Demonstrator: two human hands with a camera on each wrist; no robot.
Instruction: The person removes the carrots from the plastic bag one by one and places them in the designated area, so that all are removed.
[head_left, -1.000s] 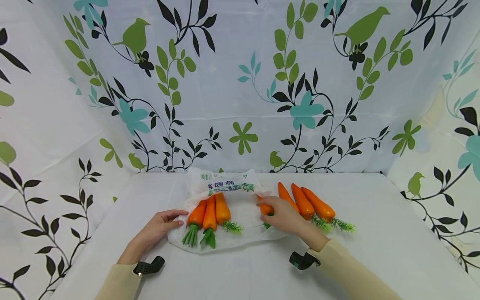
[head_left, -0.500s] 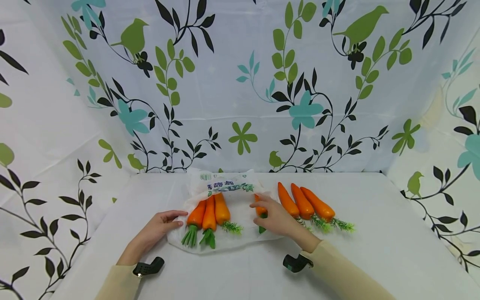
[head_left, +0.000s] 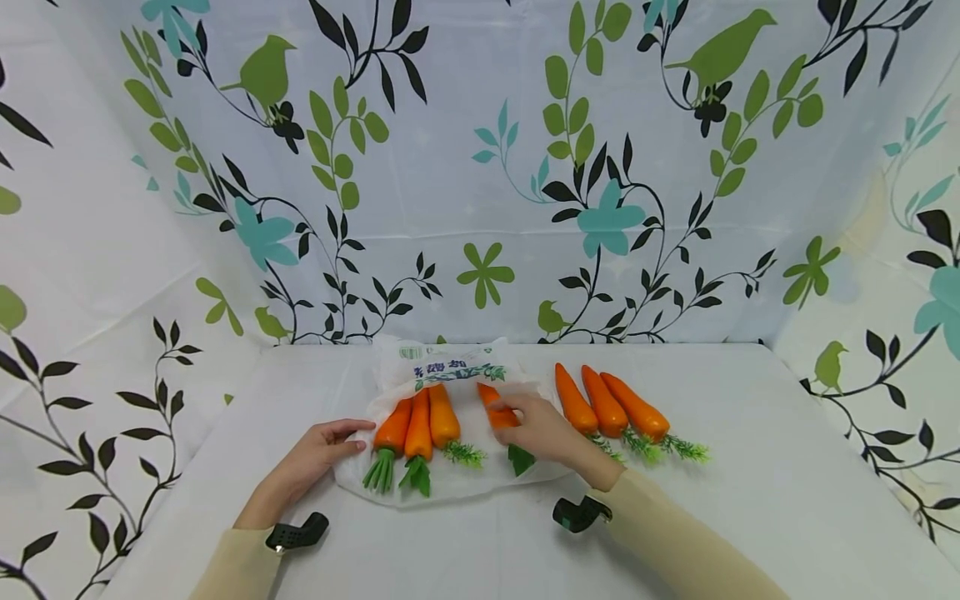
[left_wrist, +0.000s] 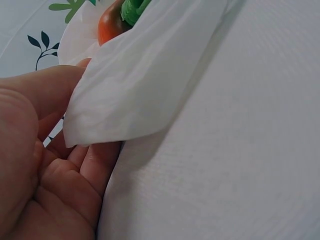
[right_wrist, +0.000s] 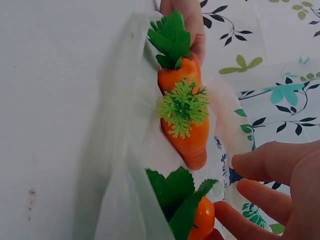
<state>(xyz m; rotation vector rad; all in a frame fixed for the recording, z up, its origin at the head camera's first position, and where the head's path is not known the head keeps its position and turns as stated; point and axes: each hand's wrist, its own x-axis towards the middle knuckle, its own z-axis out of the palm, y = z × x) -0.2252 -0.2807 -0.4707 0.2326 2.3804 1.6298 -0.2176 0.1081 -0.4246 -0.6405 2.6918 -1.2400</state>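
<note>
In the head view, a white plastic bag with printed characters lies on the table. Three orange carrots with green tops sit side by side in its mouth. My left hand holds the bag's left edge; the left wrist view shows the white film between thumb and fingers. My right hand lies over another carrot, whose leafy top points towards me. In the right wrist view, its fingers are spread, with fingertips at the side of that carrot.
To the right of the bag, three more carrots lie slanted on the white table, tips away from me, with feathery greens. A floral cloth hangs behind the table and along its sides.
My right hand has moved left, and the carrot under it has shifted left across the bag towards the three carrots there. The left hand stays at the bag's edge.
</note>
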